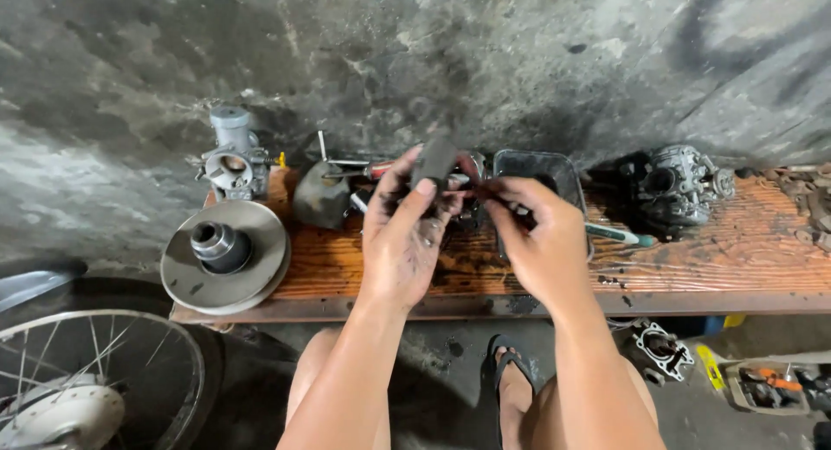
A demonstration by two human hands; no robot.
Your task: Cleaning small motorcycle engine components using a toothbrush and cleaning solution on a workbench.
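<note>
Right now, from the head view, your left hand (400, 234) has its grip closed around a small dark part (434, 160), held up above the wooden worktop (727, 251). Your right hand (541, 238) pinches a thin reddish tool (472, 189) against that part; its tip is hidden. Keep the part braced against your left thumb, work slowly, and stay over the black tray (567, 177) so anything loose drops there, not near the pulley disc (225, 255).

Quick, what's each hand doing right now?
Left hand: closed, holding a small dark block.
Right hand: closed, pinching something thin, reddish; cannot tell what.
</note>
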